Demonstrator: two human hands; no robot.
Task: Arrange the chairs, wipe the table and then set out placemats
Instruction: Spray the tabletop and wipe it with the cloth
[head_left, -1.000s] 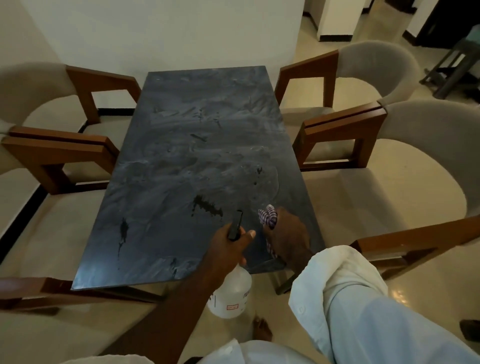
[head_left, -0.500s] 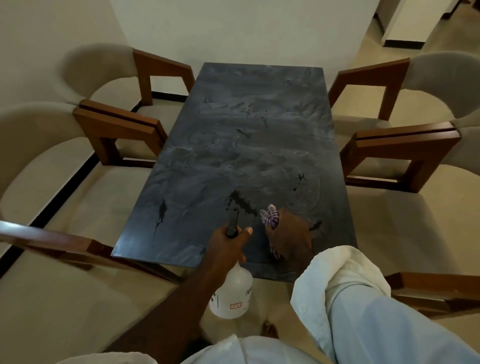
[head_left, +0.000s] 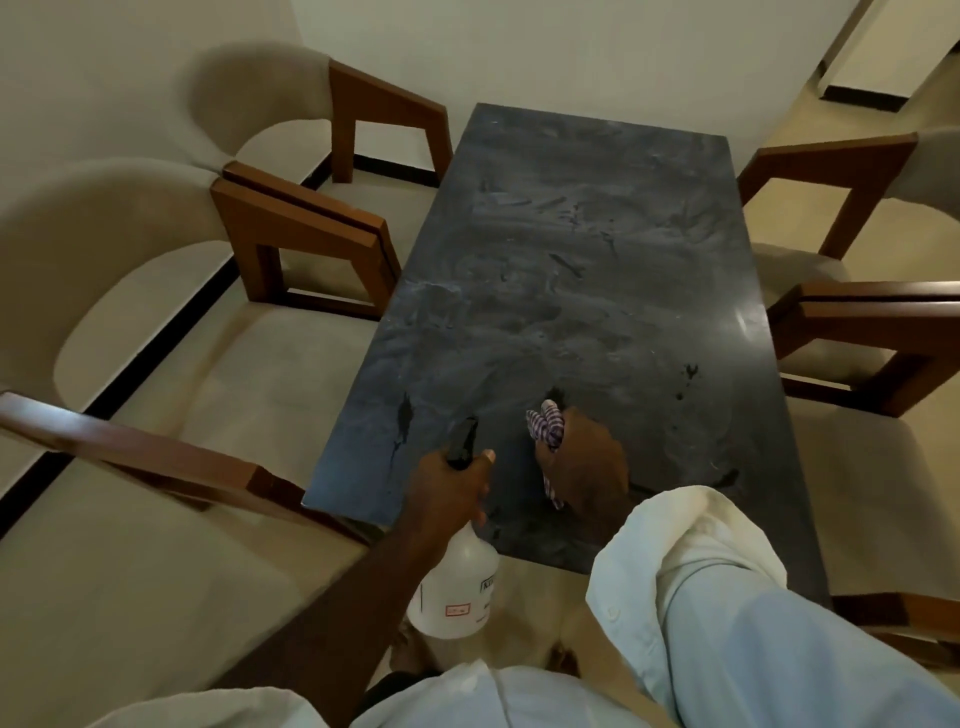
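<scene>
The spray bottle (head_left: 457, 592) carries dark lettering and a red box, neither legible.

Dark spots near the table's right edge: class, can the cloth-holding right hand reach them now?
Probably yes: only bare tabletop lies between the right hand and the spots.

Dim, soft indoor light; wide-angle edges curve, slightly blurred.

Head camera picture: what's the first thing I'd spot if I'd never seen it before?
The big dark table fills the middle, smeared with streaks and dark spots. At its near edge, the left hand grips a white spray bottle and the right hand holds a striped cloth on the top. Beige chairs with wooden arms stand along both long sides.
</scene>
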